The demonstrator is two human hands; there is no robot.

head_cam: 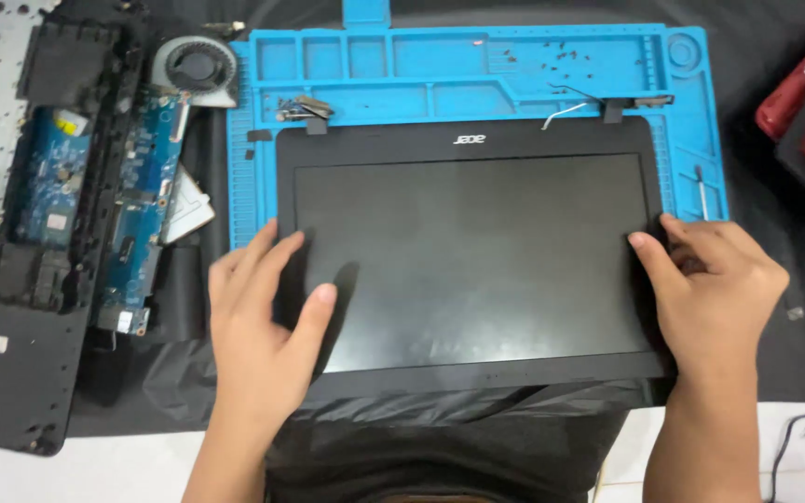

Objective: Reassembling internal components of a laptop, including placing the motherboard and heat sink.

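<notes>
A black laptop screen panel point(472, 242) with its bezel lies face up on a blue repair mat point(477, 65), hinges toward the far side. My left hand point(263, 321) rests on the panel's left edge, fingers spread, thumb on the glass. Over on the right edge, my right hand point(715, 284) grips the bezel with curled fingers and the thumb on the front.
The opened laptop base point(39, 233) with blue circuit boards and a round fan point(196, 67) lies at the left. A screwdriver point(701, 191) sits on the mat's right strip. Small screws are scattered in the mat's upper trays. A red object point(798, 88) is at far right.
</notes>
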